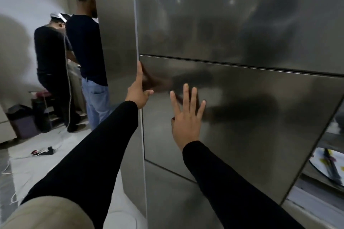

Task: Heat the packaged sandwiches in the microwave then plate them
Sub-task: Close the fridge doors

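The fridge (242, 42) is filling the view, its lower door (251, 117) closed. The left hand (138, 90) is reaching straight-fingered along that door's left edge, nearer the seam; the right hand (186, 115) is pressing flat, fingers spread, mid-panel. Sandwiches are not showing, presumably inside.

Single head view, forward and slightly down, close before a steel fridge front (232, 98).

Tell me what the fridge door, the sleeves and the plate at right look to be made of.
Fridge door: seemingly brushed stainless steel; grey, satin, with blurred reflections of ceiling lights and both hands.
Sleeves: black matte fabric, probably a stretchy knit, since they cling to the arms.
Plate: white and glossy, maybe ceramic or melamine; too blurred to tell.
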The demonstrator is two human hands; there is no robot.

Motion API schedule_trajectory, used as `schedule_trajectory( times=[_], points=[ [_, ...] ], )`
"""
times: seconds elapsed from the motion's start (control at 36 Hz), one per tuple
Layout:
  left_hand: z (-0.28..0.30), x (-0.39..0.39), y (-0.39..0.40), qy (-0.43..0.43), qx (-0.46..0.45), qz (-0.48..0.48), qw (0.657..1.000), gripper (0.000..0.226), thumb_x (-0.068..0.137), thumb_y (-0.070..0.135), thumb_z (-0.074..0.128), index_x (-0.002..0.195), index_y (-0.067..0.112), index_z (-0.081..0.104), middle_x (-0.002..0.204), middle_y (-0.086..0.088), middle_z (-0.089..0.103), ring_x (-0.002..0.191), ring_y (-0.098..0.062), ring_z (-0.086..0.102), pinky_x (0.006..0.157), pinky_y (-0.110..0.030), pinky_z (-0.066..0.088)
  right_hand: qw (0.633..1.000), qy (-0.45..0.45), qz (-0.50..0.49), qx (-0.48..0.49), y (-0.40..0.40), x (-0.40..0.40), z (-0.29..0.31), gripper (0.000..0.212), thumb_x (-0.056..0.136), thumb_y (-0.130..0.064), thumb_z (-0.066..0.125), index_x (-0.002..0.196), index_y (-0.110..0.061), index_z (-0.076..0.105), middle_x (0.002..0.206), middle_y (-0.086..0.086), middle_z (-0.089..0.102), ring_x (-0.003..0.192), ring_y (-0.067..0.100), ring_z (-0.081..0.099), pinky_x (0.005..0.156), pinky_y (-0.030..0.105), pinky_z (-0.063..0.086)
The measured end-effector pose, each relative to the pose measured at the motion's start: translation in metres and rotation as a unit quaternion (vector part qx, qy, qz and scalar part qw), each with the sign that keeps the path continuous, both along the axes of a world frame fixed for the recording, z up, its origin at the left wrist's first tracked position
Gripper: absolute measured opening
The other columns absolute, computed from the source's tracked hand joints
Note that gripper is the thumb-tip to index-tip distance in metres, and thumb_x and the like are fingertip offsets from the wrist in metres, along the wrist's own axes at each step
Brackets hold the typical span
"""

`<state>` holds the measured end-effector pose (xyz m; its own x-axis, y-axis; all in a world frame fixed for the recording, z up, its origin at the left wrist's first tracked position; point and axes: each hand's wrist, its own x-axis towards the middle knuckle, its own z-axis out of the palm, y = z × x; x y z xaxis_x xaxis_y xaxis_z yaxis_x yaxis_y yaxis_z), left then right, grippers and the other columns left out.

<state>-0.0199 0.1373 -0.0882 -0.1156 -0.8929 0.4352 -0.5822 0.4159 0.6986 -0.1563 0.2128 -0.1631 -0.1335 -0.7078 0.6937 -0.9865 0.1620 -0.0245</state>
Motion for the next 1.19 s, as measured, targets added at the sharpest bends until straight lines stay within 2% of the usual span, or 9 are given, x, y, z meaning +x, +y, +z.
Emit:
schedule_trajectory(
  times=[0.19,0.33,0.44,0.53,0.64,0.89,0.97,1.08,1.19],
  points=[
    [-0.001,-0.018,-0.04,0.013,0.012,-0.045,0.999,0.097,0.094,0.007,0.056,0.147,0.043,-0.017,0.147,-0.012,0.043,0.135,-0.032,0.041,0.113,-0.036,0.029,0.998,-0.016,-0.058,0.012,-0.024,-0.006,0.001,0.104,0.076,-0.013,0.071,0.153,-0.031,0.003,0.156,0.009,-0.028,0.146,0.033,-0.019,0.111,0.055,-0.017],
    [-0.002,-0.03,-0.065,0.013,0.013,-0.082,0.996,0.096,0.095,0.008,0.055,0.147,0.043,-0.018,0.149,-0.01,0.04,0.139,-0.033,0.035,0.115,-0.038,0.024,0.995,-0.011,-0.097,0.025,-0.037,-0.012,0.003,0.104,0.076,-0.015,0.071,0.153,-0.031,0.003,0.159,0.01,-0.022,0.147,0.033,-0.017,0.111,0.054,-0.018],
    [-0.004,-0.037,-0.082,0.024,-0.003,-0.112,0.993,0.097,0.093,0.007,0.057,0.148,0.042,-0.015,0.147,-0.009,0.044,0.136,-0.031,0.04,0.114,-0.038,0.028,0.993,-0.008,-0.116,0.02,-0.048,-0.016,0.001,0.099,0.079,-0.01,0.065,0.153,-0.031,0.002,0.155,0.009,-0.031,0.145,0.033,-0.021,0.113,0.056,-0.01],
    [-0.004,-0.043,-0.093,0.029,-0.005,-0.124,0.992,0.096,0.093,0.006,0.057,0.149,0.041,-0.013,0.145,-0.008,0.047,0.135,-0.03,0.042,0.113,-0.034,0.029,0.992,-0.002,-0.127,0.026,-0.054,-0.019,0.002,0.095,0.084,-0.009,0.058,0.153,-0.031,-0.004,0.151,0.008,-0.039,0.144,0.032,-0.026,0.112,0.056,-0.013],
    [-0.007,-0.043,-0.101,0.038,-0.02,-0.145,0.988,0.097,0.093,0.007,0.057,0.148,0.043,-0.013,0.148,-0.008,0.043,0.138,-0.029,0.039,0.115,-0.038,0.027,0.99,-0.004,-0.14,0.026,-0.058,-0.018,0.003,0.094,0.084,-0.006,0.054,0.153,-0.032,-0.006,0.149,0.008,-0.042,0.141,0.032,-0.032,0.109,0.053,-0.022],
    [-0.008,-0.043,-0.093,0.072,0.009,-0.148,0.986,0.092,0.095,0.002,0.051,0.149,0.045,-0.01,0.148,-0.008,0.041,0.135,-0.028,0.041,0.111,-0.034,0.03,0.985,-0.007,-0.15,0.088,-0.044,-0.009,0.017,0.091,0.086,-0.006,0.049,0.153,-0.033,-0.006,0.15,0.008,-0.041,0.133,0.03,-0.043,0.112,0.051,-0.015],
    [-0.015,-0.043,-0.087,0.065,0.043,-0.141,0.987,0.095,0.093,0.004,0.054,0.149,0.043,-0.011,0.146,-0.009,0.043,0.133,-0.031,0.042,0.11,-0.035,0.032,0.983,-0.015,-0.144,0.116,-0.035,-0.008,0.023,0.088,0.086,-0.008,0.05,0.154,-0.031,-0.001,0.153,0.005,-0.036,0.138,0.029,-0.037,0.117,0.05,-0.005],
    [-0.032,-0.041,-0.078,0.038,0.063,-0.148,0.986,0.099,0.089,0.013,0.064,0.153,0.026,-0.009,0.141,-0.017,0.046,0.131,-0.035,0.044,0.11,-0.037,0.032,0.98,-0.056,-0.12,0.15,-0.017,-0.012,0.034,0.084,0.087,-0.014,0.05,0.155,-0.024,0.002,0.158,-0.007,-0.026,0.146,0.018,-0.025,0.12,0.051,0.002],
    [-0.045,-0.045,-0.066,0.048,0.115,-0.134,0.983,0.092,0.09,0.027,0.064,0.154,0.024,-0.002,0.146,-0.024,0.033,0.135,-0.036,0.036,0.112,-0.037,0.029,0.971,-0.135,-0.09,0.174,0.007,-0.017,0.036,0.084,0.091,-0.023,0.052,0.155,-0.023,-0.003,0.16,-0.012,-0.017,0.148,0.01,-0.014,0.12,0.051,0.004]
  ],
)
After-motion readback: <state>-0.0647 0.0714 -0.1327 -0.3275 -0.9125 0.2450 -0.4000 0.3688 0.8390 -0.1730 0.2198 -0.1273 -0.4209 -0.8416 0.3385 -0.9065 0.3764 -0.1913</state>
